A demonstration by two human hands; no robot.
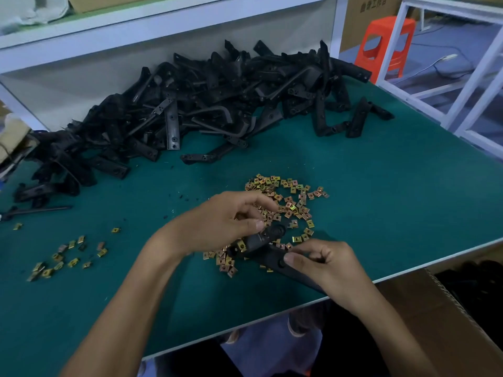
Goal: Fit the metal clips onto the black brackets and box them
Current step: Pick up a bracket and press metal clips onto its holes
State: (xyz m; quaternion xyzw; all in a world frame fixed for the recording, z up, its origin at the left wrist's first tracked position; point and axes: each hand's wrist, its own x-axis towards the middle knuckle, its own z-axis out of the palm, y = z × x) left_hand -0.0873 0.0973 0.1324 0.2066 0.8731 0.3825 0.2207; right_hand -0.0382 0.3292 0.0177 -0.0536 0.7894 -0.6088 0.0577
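Observation:
A black bracket (268,250) lies low over the green table, across a heap of brass-coloured metal clips (288,202). My right hand (325,263) grips its near arm, thumb pressed beside a hole. My left hand (231,221) curls its fingers over the bracket's far end, thumb and fingertips together above the clips; I cannot tell if a clip is pinched there. One clip (241,244) sits on the bracket near the left thumb. A big pile of black brackets (206,104) fills the back of the table.
A smaller scatter of clips (68,254) lies at the left of the green table (381,191). An open cardboard box (449,317) with dark parts inside stands below the table's right front edge. White shelving runs behind, and a red stool (383,47) stands at the far right.

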